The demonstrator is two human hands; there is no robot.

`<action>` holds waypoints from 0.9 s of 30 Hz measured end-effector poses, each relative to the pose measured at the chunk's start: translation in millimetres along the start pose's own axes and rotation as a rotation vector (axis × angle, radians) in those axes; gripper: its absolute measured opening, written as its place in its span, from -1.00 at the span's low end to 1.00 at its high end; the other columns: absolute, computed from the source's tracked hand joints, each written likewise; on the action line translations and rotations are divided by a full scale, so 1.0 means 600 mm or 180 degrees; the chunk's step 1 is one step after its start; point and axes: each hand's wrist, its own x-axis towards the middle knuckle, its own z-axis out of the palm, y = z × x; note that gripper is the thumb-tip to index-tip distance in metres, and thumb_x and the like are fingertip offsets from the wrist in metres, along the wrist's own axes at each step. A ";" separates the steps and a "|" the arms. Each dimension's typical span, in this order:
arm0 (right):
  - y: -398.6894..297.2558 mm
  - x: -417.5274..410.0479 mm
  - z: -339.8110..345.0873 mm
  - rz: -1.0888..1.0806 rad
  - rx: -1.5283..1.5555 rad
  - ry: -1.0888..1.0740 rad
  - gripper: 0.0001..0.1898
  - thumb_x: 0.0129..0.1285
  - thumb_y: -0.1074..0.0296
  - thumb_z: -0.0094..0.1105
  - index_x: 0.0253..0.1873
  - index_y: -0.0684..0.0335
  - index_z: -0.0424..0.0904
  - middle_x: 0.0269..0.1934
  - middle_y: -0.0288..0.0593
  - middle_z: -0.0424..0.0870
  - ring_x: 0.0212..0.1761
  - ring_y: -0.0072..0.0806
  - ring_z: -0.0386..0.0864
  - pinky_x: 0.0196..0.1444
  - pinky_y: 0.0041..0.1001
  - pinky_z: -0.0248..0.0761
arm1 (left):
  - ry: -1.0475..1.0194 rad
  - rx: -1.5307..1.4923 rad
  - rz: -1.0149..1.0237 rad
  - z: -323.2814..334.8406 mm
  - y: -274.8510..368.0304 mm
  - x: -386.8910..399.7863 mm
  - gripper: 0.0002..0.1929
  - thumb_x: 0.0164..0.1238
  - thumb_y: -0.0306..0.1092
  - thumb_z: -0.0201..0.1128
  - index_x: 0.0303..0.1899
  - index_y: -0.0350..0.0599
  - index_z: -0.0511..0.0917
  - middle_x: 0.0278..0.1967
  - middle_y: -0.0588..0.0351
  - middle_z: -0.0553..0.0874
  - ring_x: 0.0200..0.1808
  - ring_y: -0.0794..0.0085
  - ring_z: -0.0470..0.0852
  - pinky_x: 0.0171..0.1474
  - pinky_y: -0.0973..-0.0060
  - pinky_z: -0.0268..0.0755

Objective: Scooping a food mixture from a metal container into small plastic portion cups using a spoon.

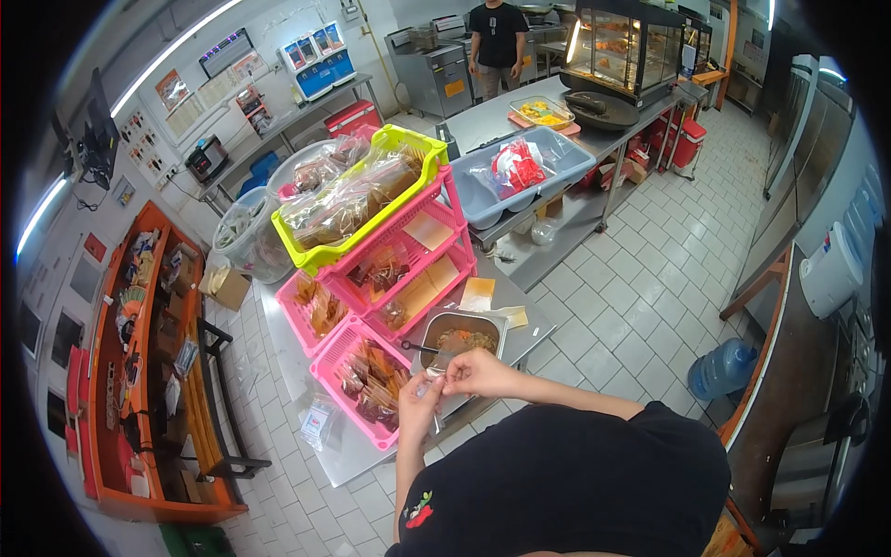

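Note:
My left hand [419, 405] and my right hand [482, 373] meet in front of my body, fingertips pinching a small clear plastic bag [439, 363] between them. Just beyond them sits a steel food pan [500, 327] with a chopped, cooked food mix [468, 339] inside. A dark-handled utensil [416, 346] leans over the pan's left rim. Left of my hands, a pink plastic basket [381, 440] holds several small bags of dark reddish-brown sauce [372, 379]. What the bag contains is too small to tell.
Pink stacked baskets [445, 247] rise behind, topped by a lime-green basket [311, 261] of bagged food. Packets [318, 420] lie at the steel table's [333, 468] left edge. A blue-grey tub [480, 217] stands beyond. A person [497, 42] stands at the back.

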 end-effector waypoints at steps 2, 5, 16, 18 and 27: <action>0.009 0.000 -0.011 0.0175 0.0638 -0.0063 -0.84 0.26 0.37 0.35 -0.30 0.27 0.56 -0.50 -0.37 0.57 -0.49 -0.72 0.51 -0.49 -0.66 0.36 | -0.0267 -0.0202 -0.0170 -0.014 -0.004 0.000 -0.80 0.43 -0.22 0.29 -0.25 -0.15 0.62 -0.55 0.34 0.55 -0.62 0.75 0.40 -0.56 0.72 0.21; 0.019 -0.003 -0.008 0.0269 0.1077 0.0079 -0.82 0.29 0.34 0.33 -0.31 0.26 0.54 -0.51 -0.37 0.57 -0.49 -0.69 0.53 -0.50 -0.62 0.37 | -0.0261 0.0295 -0.0094 -0.003 0.010 -0.003 -0.79 0.45 -0.24 0.24 -0.26 -0.19 0.62 -0.55 0.27 0.58 -0.56 0.67 0.47 -0.50 0.60 0.32; -0.020 -0.014 0.013 -0.0987 -0.2066 0.1421 -0.82 0.25 0.30 0.08 -0.31 0.31 0.46 -0.36 0.02 0.61 -0.27 0.05 0.59 -0.30 -0.15 0.40 | 0.0464 0.3037 0.0420 0.029 0.048 -0.006 -0.84 0.25 -0.31 0.22 -0.23 -0.15 0.62 -0.38 -0.17 0.67 -0.28 -0.05 0.66 -0.18 0.26 0.49; -0.019 -0.008 0.008 -0.1023 -0.2005 0.1503 -0.84 0.21 0.34 0.13 -0.32 0.32 0.45 -0.39 0.01 0.57 -0.33 0.00 0.59 -0.30 -0.17 0.42 | 0.0490 0.3095 0.0229 0.014 0.051 0.002 -0.84 0.24 -0.33 0.23 -0.22 -0.19 0.62 -0.39 -0.14 0.69 -0.28 0.00 0.68 -0.15 0.25 0.49; -0.032 0.004 -0.024 -0.0982 -0.0164 0.0347 -0.88 0.26 0.38 0.28 -0.28 0.29 0.58 -0.44 -0.23 0.50 -0.43 -0.37 0.51 -0.35 -0.36 0.38 | -0.0121 0.1662 0.0133 -0.012 0.073 0.017 -0.85 0.25 -0.36 0.35 -0.23 -0.20 0.70 -0.38 0.02 0.76 -0.32 0.31 0.74 -0.19 0.40 0.51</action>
